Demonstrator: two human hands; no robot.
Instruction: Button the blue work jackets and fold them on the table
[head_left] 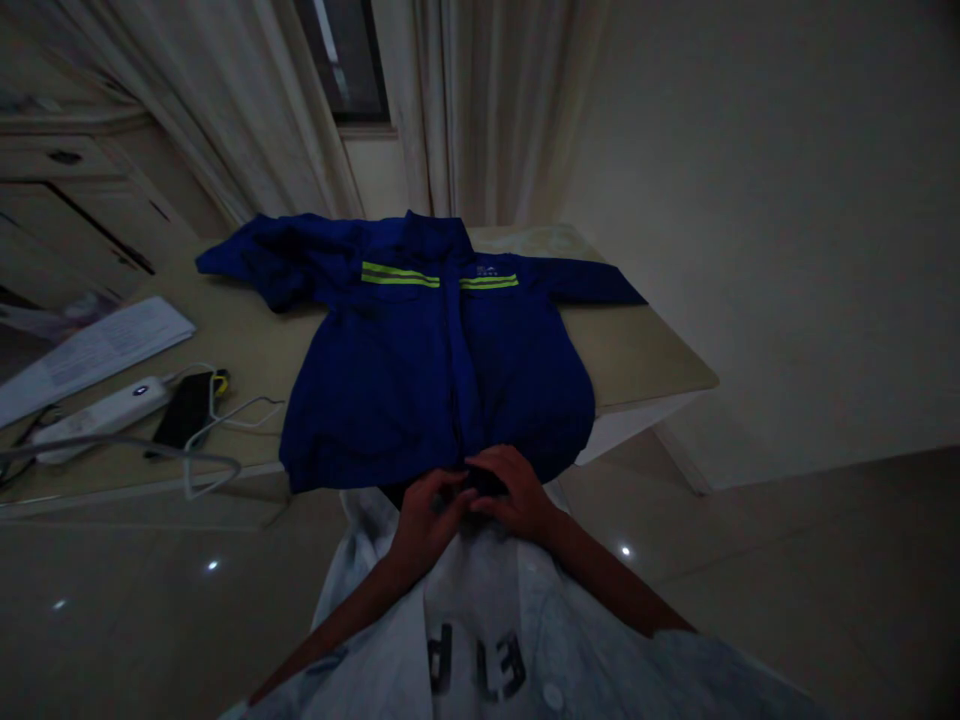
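A dark blue work jacket [427, 370] with yellow-green reflective stripes across the chest lies flat, front up, on a beige table [645, 360], collar away from me. My left hand [424, 520] and my right hand [514, 495] meet at the jacket's bottom hem, at the centre front. Both have fingers curled and pinched on the hem fabric. What exactly the fingertips grip there is too dark to make out. My white shirt fills the bottom of the view.
On the table's left lie a white power strip [101, 415], a black phone [184, 410], white cables [240, 410] and papers [97, 350]. Curtains [465, 110] hang behind the table. A cabinet [67, 200] stands at the left. Tiled floor lies to the right.
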